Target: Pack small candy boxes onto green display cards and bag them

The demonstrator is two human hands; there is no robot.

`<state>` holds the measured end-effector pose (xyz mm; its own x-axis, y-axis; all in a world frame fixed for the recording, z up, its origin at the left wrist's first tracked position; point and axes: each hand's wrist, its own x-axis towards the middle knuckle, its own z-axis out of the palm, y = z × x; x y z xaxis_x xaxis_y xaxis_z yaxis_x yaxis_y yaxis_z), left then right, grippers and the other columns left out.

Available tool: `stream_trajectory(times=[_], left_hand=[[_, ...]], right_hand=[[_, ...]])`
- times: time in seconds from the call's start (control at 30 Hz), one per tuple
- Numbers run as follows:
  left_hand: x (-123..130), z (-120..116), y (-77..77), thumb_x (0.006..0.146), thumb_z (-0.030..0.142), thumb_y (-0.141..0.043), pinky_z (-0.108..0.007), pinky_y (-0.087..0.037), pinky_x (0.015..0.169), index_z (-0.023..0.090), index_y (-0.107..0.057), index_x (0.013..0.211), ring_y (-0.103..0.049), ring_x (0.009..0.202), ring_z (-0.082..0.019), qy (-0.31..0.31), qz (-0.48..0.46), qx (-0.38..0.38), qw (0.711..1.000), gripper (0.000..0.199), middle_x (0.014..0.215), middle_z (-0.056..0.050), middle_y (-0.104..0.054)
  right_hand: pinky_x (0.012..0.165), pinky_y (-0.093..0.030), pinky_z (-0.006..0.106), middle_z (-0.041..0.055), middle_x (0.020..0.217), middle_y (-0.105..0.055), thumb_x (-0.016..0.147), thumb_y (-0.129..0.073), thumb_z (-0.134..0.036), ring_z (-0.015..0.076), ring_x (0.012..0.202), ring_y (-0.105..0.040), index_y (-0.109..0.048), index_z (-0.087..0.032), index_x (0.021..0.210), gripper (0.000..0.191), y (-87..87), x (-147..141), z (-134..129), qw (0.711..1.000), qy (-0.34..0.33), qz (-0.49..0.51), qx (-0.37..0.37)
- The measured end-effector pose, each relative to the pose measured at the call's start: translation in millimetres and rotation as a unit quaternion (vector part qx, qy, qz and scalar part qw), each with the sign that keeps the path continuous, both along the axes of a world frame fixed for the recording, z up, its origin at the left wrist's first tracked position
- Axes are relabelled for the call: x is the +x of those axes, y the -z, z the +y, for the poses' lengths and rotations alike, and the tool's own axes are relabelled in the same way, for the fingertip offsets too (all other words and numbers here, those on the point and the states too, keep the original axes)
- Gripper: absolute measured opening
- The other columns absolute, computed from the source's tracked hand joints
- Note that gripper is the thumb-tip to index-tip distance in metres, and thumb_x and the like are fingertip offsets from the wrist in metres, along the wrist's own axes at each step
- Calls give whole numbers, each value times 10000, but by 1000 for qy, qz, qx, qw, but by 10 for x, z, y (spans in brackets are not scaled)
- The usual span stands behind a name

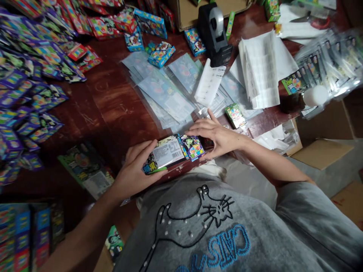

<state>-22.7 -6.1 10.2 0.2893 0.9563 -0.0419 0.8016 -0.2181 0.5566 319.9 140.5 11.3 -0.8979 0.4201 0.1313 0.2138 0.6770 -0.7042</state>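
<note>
At the near edge of the dark red table, my left hand [136, 164] is wrapped round a flat printed pack with a white barcode label [168, 152]. Against the right end of that pack sits a small purple and black box [193, 146]. My right hand [212, 136] grips this box between thumb and fingers, its index finger raised. A small green and white box [236, 116] lies just beyond my right hand. Clear printed sleeves [166, 92] are spread behind both hands.
Purple packets [28, 83] heap at the left. A black tape dispenser [214, 36] stands at the back beside small blue boxes [161, 54]. To the right are white label sheets [259, 71], a white-capped bottle [314, 95], filled clear bags [334, 60] and red-handled scissors [320, 22].
</note>
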Motion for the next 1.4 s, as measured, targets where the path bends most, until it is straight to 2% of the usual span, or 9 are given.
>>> stream_trajectory(times=[0.2,0.3,0.47,0.67,0.77,0.9,1.1,1.2,1.4], left_hand=[[126,29,-40,971,491,-731,-498,-475,1205,333,-317,1722,-581,1415,-354,30,11,29,999,873,1562,-120,-581],[162,41,-21,974,484,-731,-509,-486,1189,325,-315,1721,-589,1395,-358,8,24,47,999,870,1547,-129,-587],[196,49,4,974,478,-734,-522,-488,1171,309,-301,1725,-599,1365,-367,-6,36,58,998,883,1512,-148,-601],[164,118,41,996,479,-677,-545,-444,1141,295,-329,1702,-623,1339,-395,55,86,41,994,808,1516,-162,-619],[176,180,75,975,482,-686,-541,-430,1129,277,-375,1672,-632,1333,-396,93,88,31,991,790,1526,-170,-627],[221,238,81,969,485,-685,-542,-407,1161,253,-431,1645,-629,1352,-397,103,86,22,991,759,1543,-175,-629],[196,206,43,941,540,-732,-508,-428,1161,307,-421,1660,-637,1360,-378,87,54,25,994,817,1542,-133,-639],[206,203,25,956,524,-730,-487,-442,1154,311,-400,1674,-632,1367,-367,96,32,41,994,819,1545,-128,-633],[225,244,2,980,517,-691,-508,-437,1176,289,-429,1647,-620,1380,-368,74,48,30,996,752,1529,-143,-637]], right_hand=[[1352,48,717,123,1534,-652,890,-766,-764,351,1479,-531,-537,-285,1619,902,-13,-141,19,999,-12,-19,32],[1358,40,726,162,1608,-583,891,-716,-819,369,1523,-505,-480,-249,1659,985,-22,-164,-35,998,32,-33,43],[1346,30,761,189,1655,-538,865,-657,-896,427,1634,-367,-643,-219,1500,929,-17,-153,-278,992,87,-42,75],[1351,-50,762,255,1767,-371,924,-558,-899,445,1663,-312,-342,-164,1726,1109,69,341,-403,972,169,-93,135],[1351,-73,761,250,1736,-426,970,-499,-875,434,1624,-379,-349,-161,1720,1046,223,566,-383,971,134,-108,166],[1330,-193,751,211,1570,-598,1016,-536,-787,385,1464,-545,-486,-202,1635,853,376,567,-330,976,122,-78,160],[1324,-311,626,170,1478,-611,976,-747,-621,309,1414,-574,-528,-216,1577,757,245,365,-251,995,32,73,56],[1341,-267,626,147,1492,-628,980,-754,-592,294,1414,-577,-578,-244,1529,674,197,251,-204,997,2,63,42],[1339,-227,689,171,1516,-639,1024,-668,-630,320,1415,-564,-620,-218,1489,624,229,130,-137,997,24,24,73]])
